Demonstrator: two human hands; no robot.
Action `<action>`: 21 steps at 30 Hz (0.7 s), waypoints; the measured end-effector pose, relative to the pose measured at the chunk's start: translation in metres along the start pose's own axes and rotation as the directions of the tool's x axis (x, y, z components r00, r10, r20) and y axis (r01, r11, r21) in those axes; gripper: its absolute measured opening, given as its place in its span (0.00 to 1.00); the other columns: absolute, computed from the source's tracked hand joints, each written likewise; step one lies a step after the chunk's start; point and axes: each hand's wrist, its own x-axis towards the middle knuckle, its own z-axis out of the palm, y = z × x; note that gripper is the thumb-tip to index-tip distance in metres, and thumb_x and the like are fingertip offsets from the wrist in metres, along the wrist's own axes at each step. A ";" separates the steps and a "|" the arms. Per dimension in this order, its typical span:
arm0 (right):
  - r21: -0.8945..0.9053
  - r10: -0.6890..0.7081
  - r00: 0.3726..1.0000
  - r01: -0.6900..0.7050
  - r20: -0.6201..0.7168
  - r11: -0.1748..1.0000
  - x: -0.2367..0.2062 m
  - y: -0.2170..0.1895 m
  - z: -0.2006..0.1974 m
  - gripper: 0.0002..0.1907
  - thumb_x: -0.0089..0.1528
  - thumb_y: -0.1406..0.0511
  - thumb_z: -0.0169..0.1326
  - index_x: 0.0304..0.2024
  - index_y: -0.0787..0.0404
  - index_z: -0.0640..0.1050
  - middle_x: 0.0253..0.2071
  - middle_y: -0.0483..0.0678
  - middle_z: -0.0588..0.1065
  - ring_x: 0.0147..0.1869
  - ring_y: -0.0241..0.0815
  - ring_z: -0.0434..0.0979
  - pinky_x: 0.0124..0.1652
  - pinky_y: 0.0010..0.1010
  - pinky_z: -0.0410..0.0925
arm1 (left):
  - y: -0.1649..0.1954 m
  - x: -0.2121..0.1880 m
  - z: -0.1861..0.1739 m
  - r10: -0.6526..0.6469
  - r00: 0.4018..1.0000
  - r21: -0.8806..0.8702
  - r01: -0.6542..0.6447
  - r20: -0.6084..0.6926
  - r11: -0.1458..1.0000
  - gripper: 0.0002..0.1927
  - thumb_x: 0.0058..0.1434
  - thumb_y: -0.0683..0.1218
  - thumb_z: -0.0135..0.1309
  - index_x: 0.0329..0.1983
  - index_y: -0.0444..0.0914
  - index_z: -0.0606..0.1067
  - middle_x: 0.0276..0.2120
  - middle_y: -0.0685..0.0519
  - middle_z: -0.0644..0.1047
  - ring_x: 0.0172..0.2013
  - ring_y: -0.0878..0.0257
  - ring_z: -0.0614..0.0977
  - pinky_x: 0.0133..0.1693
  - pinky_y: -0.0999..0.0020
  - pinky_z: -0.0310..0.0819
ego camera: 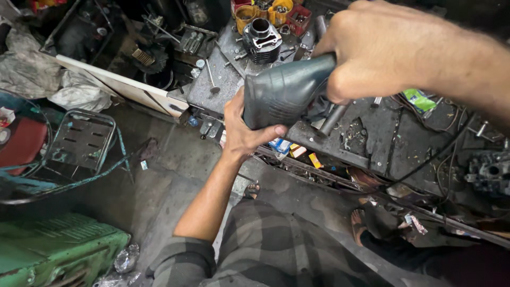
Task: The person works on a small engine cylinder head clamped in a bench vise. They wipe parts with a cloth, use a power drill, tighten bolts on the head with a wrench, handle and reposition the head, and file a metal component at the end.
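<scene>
A dark ribbed rubber boot (284, 90) is held up over the edge of a greasy metal workbench (372, 138). My left hand (241, 130) grips its wide lower end, thumb across the front. My right hand (366, 50) closes around its narrow upper end. A grey metal rod (333, 118) pokes out below the boot near my right hand. My left sleeve is grey checked cloth.
An engine cylinder (261, 40) and yellow and red parts bins (265, 13) stand at the bench's back. Wires (441, 154) trail over the right side. A metal footrest frame (79, 139) and a green casing (58, 250) lie on the floor at left. Sandalled feet show below the bench.
</scene>
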 end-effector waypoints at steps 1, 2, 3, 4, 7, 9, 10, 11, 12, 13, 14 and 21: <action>0.004 0.000 1.000 0.000 0.008 1.000 -0.002 -0.001 -0.002 0.17 0.46 0.63 0.63 0.36 0.62 0.85 0.21 0.57 0.76 0.27 0.53 0.78 0.30 0.42 0.72 | 0.006 0.002 -0.001 -0.015 1.000 -0.046 0.016 0.005 0.999 0.44 0.48 0.61 0.73 0.61 0.32 0.74 0.52 0.49 0.81 0.53 0.60 0.83 0.61 0.64 0.75; 0.009 0.001 1.000 -0.001 0.018 1.000 -0.005 -0.002 -0.003 0.17 0.46 0.63 0.63 0.37 0.63 0.85 0.22 0.56 0.76 0.27 0.52 0.77 0.30 0.42 0.72 | 0.013 0.002 -0.002 -0.033 0.999 -0.093 0.034 0.011 0.995 0.44 0.48 0.60 0.73 0.62 0.31 0.74 0.52 0.49 0.81 0.53 0.60 0.83 0.61 0.65 0.74; -0.003 0.020 1.000 -0.020 0.011 1.000 -0.007 -0.003 -0.004 0.18 0.47 0.62 0.64 0.39 0.60 0.85 0.22 0.55 0.77 0.27 0.51 0.77 0.29 0.42 0.71 | 0.018 0.004 -0.003 -0.048 0.999 -0.140 0.050 0.018 0.989 0.44 0.48 0.60 0.73 0.62 0.31 0.74 0.52 0.49 0.81 0.54 0.60 0.82 0.62 0.65 0.73; -0.014 0.039 0.999 -0.039 0.002 0.999 -0.009 -0.004 -0.006 0.19 0.47 0.62 0.66 0.42 0.58 0.85 0.21 0.55 0.78 0.26 0.51 0.77 0.29 0.42 0.71 | 0.022 0.009 -0.006 -0.016 1.000 -0.149 0.019 0.024 0.989 0.44 0.49 0.59 0.74 0.63 0.31 0.73 0.52 0.49 0.81 0.53 0.60 0.82 0.62 0.66 0.73; -0.070 0.053 0.999 -0.053 0.008 0.996 -0.011 -0.009 -0.012 0.22 0.48 0.61 0.68 0.46 0.55 0.85 0.22 0.52 0.78 0.25 0.49 0.77 0.28 0.42 0.70 | 0.029 0.015 -0.017 0.033 0.999 -0.170 -0.025 0.040 0.985 0.44 0.49 0.57 0.76 0.63 0.31 0.73 0.51 0.50 0.80 0.52 0.61 0.82 0.61 0.67 0.73; -0.084 0.056 0.998 -0.054 0.013 0.995 -0.012 -0.010 -0.018 0.22 0.49 0.61 0.68 0.46 0.56 0.85 0.22 0.52 0.77 0.24 0.49 0.77 0.27 0.41 0.69 | 0.030 0.018 -0.020 0.045 0.998 -0.154 -0.039 0.033 0.987 0.44 0.48 0.56 0.76 0.64 0.31 0.72 0.51 0.50 0.80 0.52 0.61 0.81 0.61 0.67 0.73; -0.071 0.062 0.998 -0.061 0.015 0.996 -0.013 -0.010 -0.019 0.22 0.48 0.60 0.69 0.45 0.58 0.85 0.22 0.52 0.76 0.23 0.49 0.77 0.27 0.41 0.68 | 0.030 0.018 -0.018 0.047 0.999 -0.149 -0.043 0.024 0.988 0.43 0.49 0.56 0.76 0.63 0.31 0.73 0.52 0.50 0.80 0.53 0.61 0.81 0.61 0.67 0.73; -0.061 0.066 0.998 -0.064 0.023 0.996 -0.013 -0.011 -0.019 0.21 0.49 0.61 0.68 0.44 0.58 0.85 0.22 0.53 0.76 0.23 0.49 0.77 0.27 0.41 0.68 | 0.029 0.018 -0.016 0.048 0.999 -0.143 -0.045 0.017 0.989 0.42 0.49 0.55 0.75 0.62 0.31 0.73 0.52 0.50 0.80 0.53 0.61 0.81 0.61 0.67 0.73; -0.052 0.069 0.997 -0.068 0.032 0.996 -0.013 -0.010 -0.018 0.20 0.49 0.61 0.68 0.44 0.59 0.85 0.22 0.53 0.76 0.22 0.49 0.77 0.27 0.41 0.68 | 0.028 0.016 -0.012 0.046 0.999 -0.138 -0.044 0.011 0.990 0.41 0.49 0.55 0.75 0.61 0.31 0.73 0.53 0.50 0.80 0.54 0.61 0.81 0.62 0.68 0.72; -0.048 0.072 0.996 -0.070 0.048 0.996 -0.011 -0.012 -0.018 0.19 0.50 0.62 0.67 0.43 0.59 0.85 0.22 0.53 0.76 0.22 0.49 0.77 0.27 0.41 0.68 | 0.027 0.013 -0.010 0.024 1.000 -0.154 -0.023 0.004 0.988 0.42 0.49 0.55 0.75 0.62 0.31 0.73 0.53 0.50 0.80 0.54 0.61 0.81 0.62 0.67 0.72; -0.062 0.070 0.997 -0.067 0.044 0.996 -0.010 -0.012 -0.019 0.18 0.50 0.62 0.66 0.44 0.57 0.85 0.22 0.53 0.76 0.22 0.49 0.77 0.27 0.41 0.68 | 0.025 0.012 -0.007 0.007 1.000 -0.173 -0.007 -0.002 0.985 0.42 0.49 0.55 0.75 0.63 0.31 0.73 0.53 0.49 0.79 0.54 0.61 0.80 0.62 0.67 0.71; -0.124 0.010 1.000 -0.013 -0.027 0.992 -0.002 -0.005 -0.016 0.20 0.49 0.62 0.64 0.45 0.51 0.85 0.18 0.54 0.77 0.23 0.49 0.75 0.24 0.41 0.70 | 0.005 0.012 0.002 -0.024 1.000 -0.206 0.020 -0.017 0.978 0.42 0.48 0.57 0.75 0.62 0.32 0.74 0.51 0.49 0.80 0.53 0.60 0.81 0.61 0.67 0.71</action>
